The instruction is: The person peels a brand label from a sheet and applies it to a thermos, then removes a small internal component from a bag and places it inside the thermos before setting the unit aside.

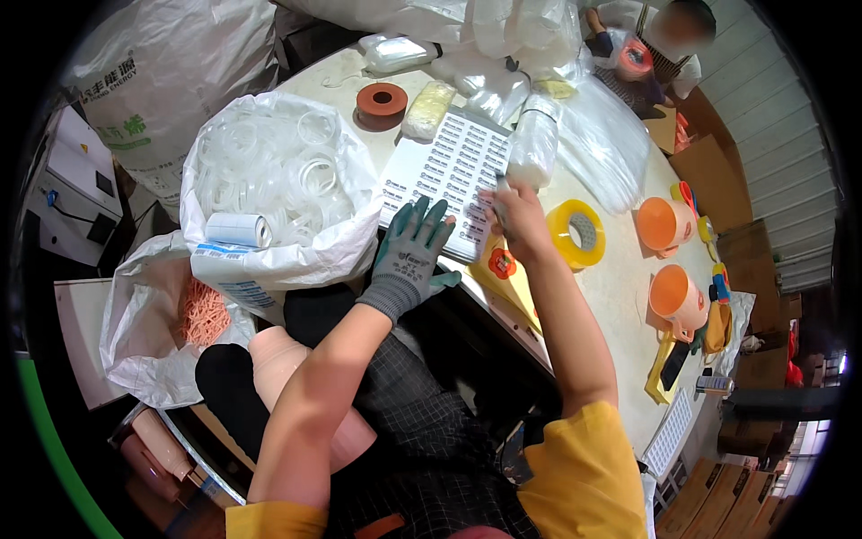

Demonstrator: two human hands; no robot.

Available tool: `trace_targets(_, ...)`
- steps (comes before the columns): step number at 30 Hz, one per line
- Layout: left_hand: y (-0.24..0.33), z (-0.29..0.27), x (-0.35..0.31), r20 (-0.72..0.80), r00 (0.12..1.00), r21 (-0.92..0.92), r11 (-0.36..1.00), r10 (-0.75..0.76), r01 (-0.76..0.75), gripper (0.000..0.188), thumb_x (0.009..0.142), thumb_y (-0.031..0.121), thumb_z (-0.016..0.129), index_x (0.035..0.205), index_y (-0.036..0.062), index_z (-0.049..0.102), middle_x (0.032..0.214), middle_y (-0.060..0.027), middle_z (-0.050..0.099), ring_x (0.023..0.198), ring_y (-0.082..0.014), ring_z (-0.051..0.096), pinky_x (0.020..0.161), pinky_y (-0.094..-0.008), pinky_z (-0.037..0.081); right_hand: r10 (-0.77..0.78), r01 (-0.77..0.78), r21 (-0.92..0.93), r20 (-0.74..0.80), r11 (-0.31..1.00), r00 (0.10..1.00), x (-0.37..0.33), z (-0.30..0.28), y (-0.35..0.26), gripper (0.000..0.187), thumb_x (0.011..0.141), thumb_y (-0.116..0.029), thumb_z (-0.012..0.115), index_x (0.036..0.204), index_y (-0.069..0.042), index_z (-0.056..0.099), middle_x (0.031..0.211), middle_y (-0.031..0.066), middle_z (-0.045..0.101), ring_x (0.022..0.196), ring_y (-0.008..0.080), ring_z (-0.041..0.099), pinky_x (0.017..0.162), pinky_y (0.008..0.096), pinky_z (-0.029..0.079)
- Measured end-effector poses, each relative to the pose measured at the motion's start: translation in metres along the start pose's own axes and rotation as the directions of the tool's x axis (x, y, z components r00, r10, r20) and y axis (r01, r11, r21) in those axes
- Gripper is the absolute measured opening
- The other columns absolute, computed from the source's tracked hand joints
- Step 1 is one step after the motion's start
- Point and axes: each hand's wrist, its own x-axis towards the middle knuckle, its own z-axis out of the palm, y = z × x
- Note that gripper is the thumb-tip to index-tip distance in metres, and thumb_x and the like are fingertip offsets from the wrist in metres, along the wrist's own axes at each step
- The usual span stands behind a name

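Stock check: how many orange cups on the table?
2. The farther cup sits right of the yellow tape roll; the nearer cup, just below the first in view. Others may be hidden.

Bright light fell across the bench (620,278), whereas the space beneath it lay in deep shadow. Glare whitened the clear plastic bags (603,135). The right hand (519,216) appeared slightly soft. Fisheye distortion bowed the ribbed wall (774,117), and black corners framed the rounded view.

Label sheets (449,175) on table (620,260)
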Motion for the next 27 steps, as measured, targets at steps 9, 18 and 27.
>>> trace_targets(9,-0.005,0.006,-0.003,-0.001,1.0,-0.06,0.998,0.013,-0.013,0.103,0.089,0.07,0.064,0.168,0.0147,0.026,0.173,-0.0138,0.026,0.161,-0.038,0.019,0.132,-0.0543,0.013,-0.671,0.38,-0.914,0.194,0.141,0.715,0.12,0.045,0.005,0.016,0.092,-0.027,0.075,0.096,-0.012,0.074,0.102,0.0069,0.067,0.097,0.0312,0.068,0.081,0.0435,0.057)
trace_targets(18,-0.003,0.012,-0.002,0.052,0.998,-0.098,0.995,0.019,-0.014,0.099,0.091,0.069,0.064,0.167,0.0152,0.029,0.173,-0.014,0.027,0.16,-0.0377,0.02,0.131,-0.0558,0.015,-0.633,0.261,-0.927,0.034,0.269,0.773,0.13,0.054,0.006,0.017,0.094,-0.028,0.072,0.104,-0.015,0.078,0.105,0.0093,0.068,0.104,0.0309,0.068,0.085,0.0426,0.057)
trace_targets(27,0.005,-0.022,-0.013,-0.13,0.991,0.061,0.997,0.044,-0.036,0.064,0.092,0.058,0.066,0.132,0.0077,0.068,0.146,-0.0171,0.057,0.146,-0.0371,0.042,0.123,-0.0526,0.029,-0.657,0.648,-0.322,0.097,0.69,0.748,0.004,0.107,-0.026,0.022,0.103,-0.01,0.067,0.122,-0.002,0.077,0.106,0.0061,0.075,0.093,0.011,0.064,0.085,0.0277,0.051)
